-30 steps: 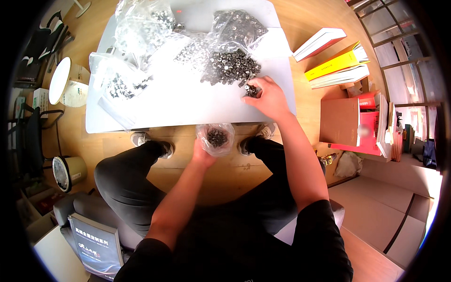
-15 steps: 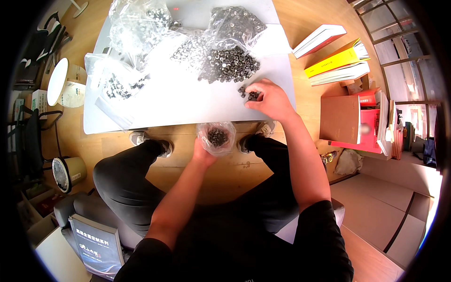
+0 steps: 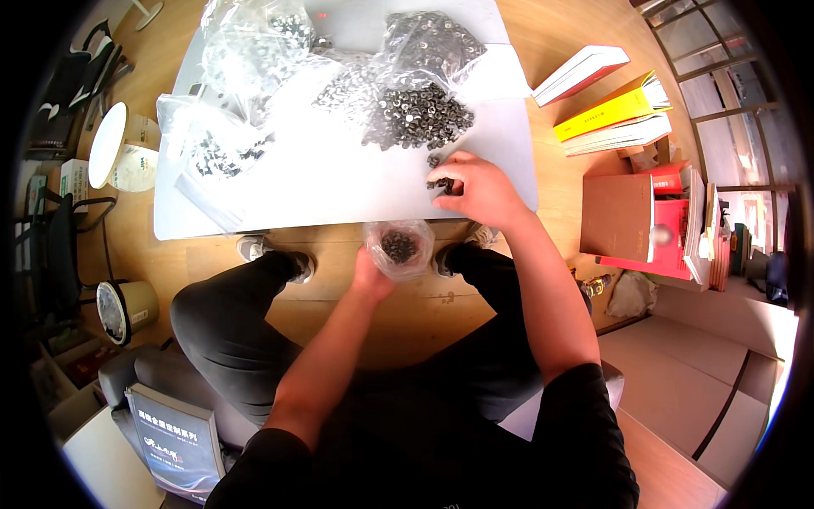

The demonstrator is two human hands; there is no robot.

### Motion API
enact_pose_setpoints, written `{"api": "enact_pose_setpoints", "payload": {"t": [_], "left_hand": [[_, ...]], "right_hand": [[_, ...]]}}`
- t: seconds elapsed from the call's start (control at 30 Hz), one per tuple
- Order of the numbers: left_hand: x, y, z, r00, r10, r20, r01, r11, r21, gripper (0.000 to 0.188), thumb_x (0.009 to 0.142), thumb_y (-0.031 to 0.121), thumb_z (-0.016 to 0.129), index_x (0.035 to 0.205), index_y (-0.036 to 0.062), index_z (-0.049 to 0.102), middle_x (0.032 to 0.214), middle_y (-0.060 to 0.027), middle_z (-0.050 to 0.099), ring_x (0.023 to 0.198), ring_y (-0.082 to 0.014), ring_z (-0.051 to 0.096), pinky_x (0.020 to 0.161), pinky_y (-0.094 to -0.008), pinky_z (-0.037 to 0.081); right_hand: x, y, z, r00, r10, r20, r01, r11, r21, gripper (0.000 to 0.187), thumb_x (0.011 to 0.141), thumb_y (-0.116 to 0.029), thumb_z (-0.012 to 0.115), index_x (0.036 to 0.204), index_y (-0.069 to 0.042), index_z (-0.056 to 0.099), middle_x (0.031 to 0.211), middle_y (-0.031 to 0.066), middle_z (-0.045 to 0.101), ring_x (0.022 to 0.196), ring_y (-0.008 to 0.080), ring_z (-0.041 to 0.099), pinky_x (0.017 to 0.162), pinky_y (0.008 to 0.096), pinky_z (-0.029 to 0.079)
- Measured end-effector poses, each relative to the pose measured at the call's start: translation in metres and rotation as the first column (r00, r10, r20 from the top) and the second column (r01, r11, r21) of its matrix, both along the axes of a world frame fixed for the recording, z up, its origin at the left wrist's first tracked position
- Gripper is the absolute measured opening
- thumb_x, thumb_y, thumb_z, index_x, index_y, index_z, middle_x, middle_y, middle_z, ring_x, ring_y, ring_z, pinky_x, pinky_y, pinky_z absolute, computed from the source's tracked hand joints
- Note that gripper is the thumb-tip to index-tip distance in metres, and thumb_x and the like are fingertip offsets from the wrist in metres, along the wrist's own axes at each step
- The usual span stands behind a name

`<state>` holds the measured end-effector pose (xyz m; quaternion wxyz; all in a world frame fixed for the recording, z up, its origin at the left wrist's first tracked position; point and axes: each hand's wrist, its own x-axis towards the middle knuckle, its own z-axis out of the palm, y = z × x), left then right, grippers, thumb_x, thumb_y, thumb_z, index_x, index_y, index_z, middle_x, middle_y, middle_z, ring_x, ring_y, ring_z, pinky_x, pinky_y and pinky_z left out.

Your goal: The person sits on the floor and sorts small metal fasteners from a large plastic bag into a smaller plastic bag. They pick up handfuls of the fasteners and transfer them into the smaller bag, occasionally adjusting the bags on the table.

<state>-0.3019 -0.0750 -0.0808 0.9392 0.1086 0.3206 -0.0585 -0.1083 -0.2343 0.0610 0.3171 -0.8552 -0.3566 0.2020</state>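
Note:
Below the table's front edge, my left hand [image 3: 370, 273] is closed round the side of a clear plastic bag [image 3: 413, 268]. Its mouth is spread open, and small dark round parts [image 3: 398, 247] lie inside. My right hand [image 3: 479, 193] is low over the front right of the white table [image 3: 339, 199], thumb and fingers curled round a few small dark parts [image 3: 443, 184]. One or two more [image 3: 433, 159] lie just beyond the fingertips. Farther back spreads a pile of similar dark parts [image 3: 428, 116], spilling from a large clear bag [image 3: 428, 47].
More clear bags [image 3: 246, 59] of small parts cover the table's far left. A smaller bag [image 3: 212, 153] with black and white pieces lies nearer. Books and folders [image 3: 610, 110] stand on the floor at right. A bin [image 3: 127, 310] and a round white stool [image 3: 108, 146] are at left.
My right hand has drawn the few dark parts slightly nearer and to the left, away from the pile. The left hand and bag have shifted slightly right in the picture.

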Motion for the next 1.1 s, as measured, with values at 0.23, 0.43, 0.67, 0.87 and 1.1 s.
{"api": "enact_pose_setpoints", "payload": {"t": [0.23, 0.43, 0.67, 0.87, 1.1], "left_hand": [[0.003, 0.000, 0.014, 1.000, -0.001, -0.004, 0.001, 1.000, -0.020, 0.047, 0.114, 0.038, 0.041, 0.142, 0.0060, 0.060, 0.139, -0.0151, 0.066, 0.124, -0.0332, 0.066, 0.106, -0.0534, 0.057], [0.003, 0.004, 0.000, 0.998, 0.054, 0.034, -0.051, 0.995, -0.081, 0.043, 0.112, 0.042, 0.048, 0.138, 0.0100, 0.063, 0.134, -0.0129, 0.069, 0.118, -0.0332, 0.068, 0.100, -0.0528, 0.059], [0.000, 0.004, -0.001, 0.999, 0.048, 0.010, -0.047, 0.994, -0.098, 0.044, 0.112, 0.041, 0.048, 0.138, 0.0080, 0.062, 0.133, -0.0141, 0.069, 0.119, -0.0339, 0.068, 0.102, -0.0542, 0.058], [-0.002, 0.008, 0.001, 0.999, 0.052, 0.001, -0.052, 0.995, -0.091, 0.047, 0.114, 0.038, 0.042, 0.141, 0.0040, 0.059, 0.137, -0.0165, 0.066, 0.124, -0.0354, 0.066, 0.106, -0.0563, 0.056], [-0.003, 0.008, 0.005, 0.998, 0.054, -0.030, -0.055, 0.997, -0.056, 0.046, 0.114, 0.036, 0.042, 0.141, 0.0041, 0.059, 0.137, -0.0167, 0.067, 0.123, -0.0355, 0.066, 0.106, -0.0566, 0.056]], "right_hand": [[-0.040, 0.025, 0.002, 0.954, 0.205, -0.219, -0.203, 0.979, 0.031, 0.036, 0.082, -0.010, 0.086, 0.117, -0.012, 0.078, 0.115, 0.0066, 0.071, 0.087, 0.0233, 0.074, 0.080, 0.0351, 0.060], [-0.015, 0.016, 0.006, 0.999, 0.048, -0.014, -0.046, 0.989, 0.143, 0.036, 0.085, -0.009, 0.084, 0.120, -0.010, 0.076, 0.111, 0.0093, 0.073, 0.089, 0.0220, 0.074, 0.079, 0.0357, 0.061], [0.009, 0.016, -0.004, 0.947, -0.234, 0.219, 0.223, 0.972, 0.073, 0.048, 0.082, -0.017, 0.085, 0.128, -0.012, 0.073, 0.125, 0.0074, 0.068, 0.097, 0.0235, 0.072, 0.086, 0.0367, 0.060], [0.009, 0.023, -0.011, 0.939, -0.204, 0.276, 0.200, 0.979, 0.042, 0.049, 0.081, -0.019, 0.086, 0.128, -0.013, 0.073, 0.119, 0.0064, 0.067, 0.096, 0.0238, 0.071, 0.087, 0.0373, 0.059], [0.010, 0.023, -0.010, 0.959, -0.098, 0.266, 0.091, 0.995, 0.036, 0.046, 0.082, -0.020, 0.084, 0.126, -0.013, 0.074, 0.116, 0.0068, 0.067, 0.095, 0.0248, 0.070, 0.086, 0.0380, 0.058]]}}
